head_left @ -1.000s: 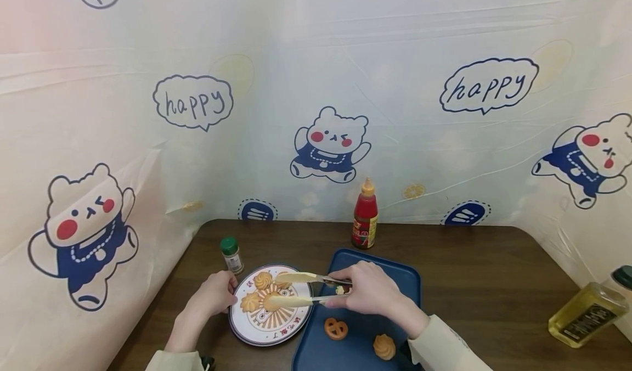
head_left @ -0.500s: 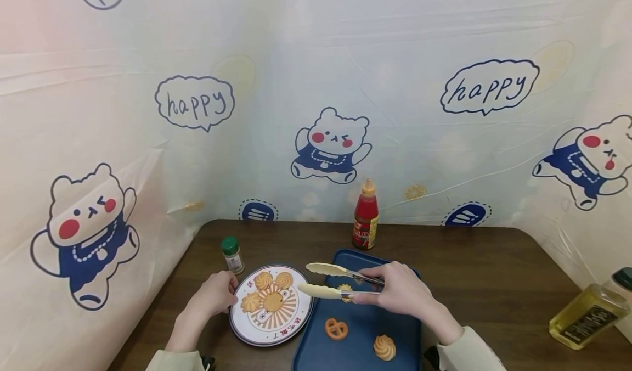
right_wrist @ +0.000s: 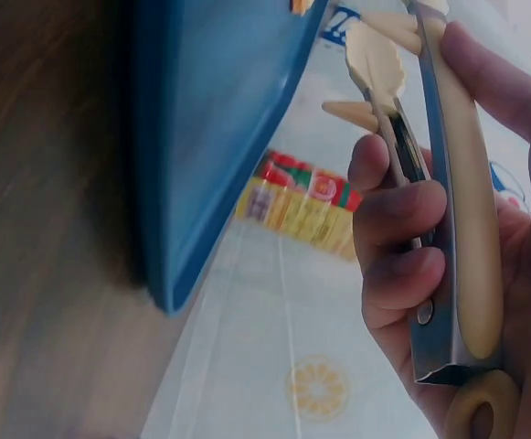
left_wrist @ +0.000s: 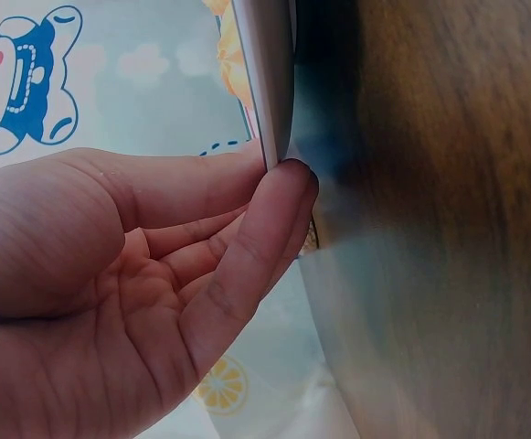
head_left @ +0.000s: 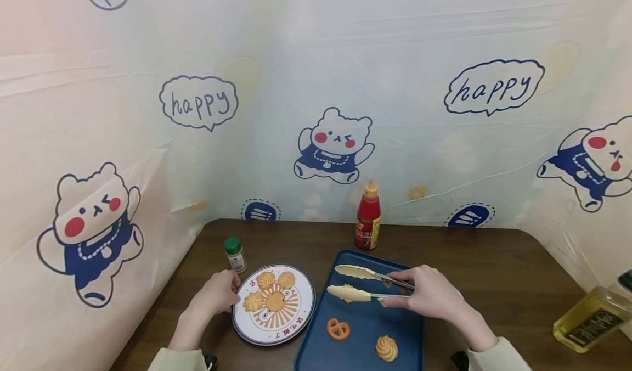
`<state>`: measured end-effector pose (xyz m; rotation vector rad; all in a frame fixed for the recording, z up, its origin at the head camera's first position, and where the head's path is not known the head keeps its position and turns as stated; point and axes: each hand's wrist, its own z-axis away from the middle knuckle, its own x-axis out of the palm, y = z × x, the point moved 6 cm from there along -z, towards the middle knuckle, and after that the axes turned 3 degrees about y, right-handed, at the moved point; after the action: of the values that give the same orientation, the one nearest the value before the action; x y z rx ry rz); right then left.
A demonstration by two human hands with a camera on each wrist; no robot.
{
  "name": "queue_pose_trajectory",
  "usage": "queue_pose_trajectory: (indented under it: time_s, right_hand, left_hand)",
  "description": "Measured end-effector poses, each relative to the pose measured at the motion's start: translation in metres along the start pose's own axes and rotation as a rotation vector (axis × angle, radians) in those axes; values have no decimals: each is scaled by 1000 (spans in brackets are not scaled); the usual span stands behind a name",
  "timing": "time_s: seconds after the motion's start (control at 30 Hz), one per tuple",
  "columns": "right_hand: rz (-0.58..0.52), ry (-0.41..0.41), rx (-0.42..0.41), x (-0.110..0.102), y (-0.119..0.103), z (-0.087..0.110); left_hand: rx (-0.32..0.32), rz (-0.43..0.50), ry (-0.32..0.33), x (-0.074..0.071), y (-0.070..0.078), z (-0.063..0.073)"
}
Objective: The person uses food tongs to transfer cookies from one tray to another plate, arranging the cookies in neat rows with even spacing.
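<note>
Holding the tongs [head_left: 353,293] over the far half of the blue tray [head_left: 362,332], the right hand [head_left: 432,293] has its fingers curled round the handles, as the right wrist view confirms; the two yellow tips stand apart with nothing visible between them. The left hand [head_left: 217,293] pinches the near-left rim of the plate [head_left: 245,322], thumb above and fingers beneath. Four cookies [head_left: 265,280] lie on that plate, two at its far edge, one toward the left and one about the middle. On the tray, a pretzel [head_left: 338,330] and a swirled cookie [head_left: 387,348] lie nearer the person, while a small biscuit [head_left: 347,286] is partly hidden by the lower tip. The step in hand looks like picking the next piece from the tray to add to the plate. That probably calls for lining the tips up either side of one biscuit, lowering them and squeezing lightly, since these pieces may crumble, while the left fingers steady the plate. Whether the tips touch the tray cannot be told.
</note>
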<state>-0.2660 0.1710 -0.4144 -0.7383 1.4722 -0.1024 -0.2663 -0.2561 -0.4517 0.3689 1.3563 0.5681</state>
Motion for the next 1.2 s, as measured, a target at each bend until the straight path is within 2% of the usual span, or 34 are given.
queue_pose_trajectory:
  time_s: [0.5,0.8,1.2]
  right_hand:
    - [-3,-13,-8,3,23,6]
    - [23,-21,7,7,27,7]
    - [38,-13,-15,10,29,7]
  left_hand:
    - [1,8,3,1,0,0]
    - [-5,7,3,0,-1,0]
    - [-9,3,0,1,-1,-1]
